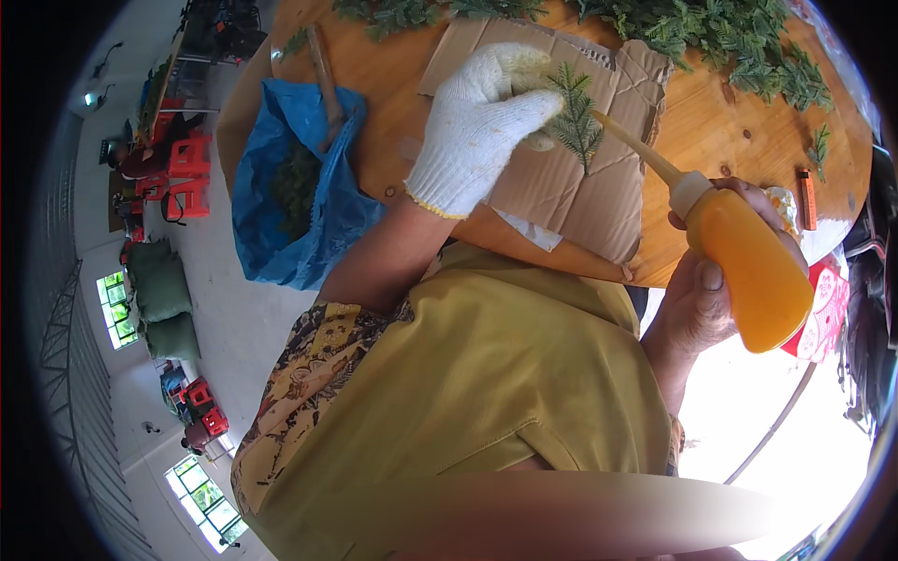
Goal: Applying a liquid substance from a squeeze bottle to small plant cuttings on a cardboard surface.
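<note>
My left hand [486, 122], in a white knitted glove with a yellow hem, pinches a small green fern-like sprig [578, 117] between thumb and fingers. The sprig is held over a piece of brown corrugated cardboard [524, 192]. Bare and wrapped round an orange squeeze bottle [753, 271], my right hand [706, 294] tilts it toward the sprig. The bottle's long tapered nozzle [645, 154] ends close to the sprig's right edge; whether it touches, I cannot tell.
Green artificial foliage [673, 28] is heaped along the far side of the round wooden table [711, 112]. A blue plastic bag [271, 234] with greenery and a hammer [327, 93] lie at the left. An orange lighter [807, 199] sits at the right. Red stools [190, 154] stand beyond.
</note>
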Tool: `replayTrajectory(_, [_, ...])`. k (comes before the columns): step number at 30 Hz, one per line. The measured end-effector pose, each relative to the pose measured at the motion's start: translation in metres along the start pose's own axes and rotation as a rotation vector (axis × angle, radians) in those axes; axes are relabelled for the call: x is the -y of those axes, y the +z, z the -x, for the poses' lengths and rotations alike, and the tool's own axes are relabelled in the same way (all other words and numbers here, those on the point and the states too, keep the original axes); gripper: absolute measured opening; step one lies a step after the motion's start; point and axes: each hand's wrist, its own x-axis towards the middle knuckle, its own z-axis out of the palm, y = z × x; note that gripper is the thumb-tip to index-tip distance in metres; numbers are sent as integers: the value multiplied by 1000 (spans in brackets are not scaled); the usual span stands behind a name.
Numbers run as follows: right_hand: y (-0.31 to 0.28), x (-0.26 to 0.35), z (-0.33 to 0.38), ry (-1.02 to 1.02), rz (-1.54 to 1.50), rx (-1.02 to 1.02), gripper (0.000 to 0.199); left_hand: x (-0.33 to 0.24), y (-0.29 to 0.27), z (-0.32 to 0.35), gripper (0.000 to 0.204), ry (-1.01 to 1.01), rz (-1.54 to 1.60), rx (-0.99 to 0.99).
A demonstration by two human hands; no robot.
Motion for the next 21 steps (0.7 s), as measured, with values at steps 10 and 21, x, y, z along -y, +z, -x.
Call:
replayTrajectory(10, [13,-2,-5,-58,39,23,62,3,4,9,36,16,-58,19])
replayTrajectory(21, [18,-4,-5,-63,101,-26,51,6,6,9,35,10,-28,23])
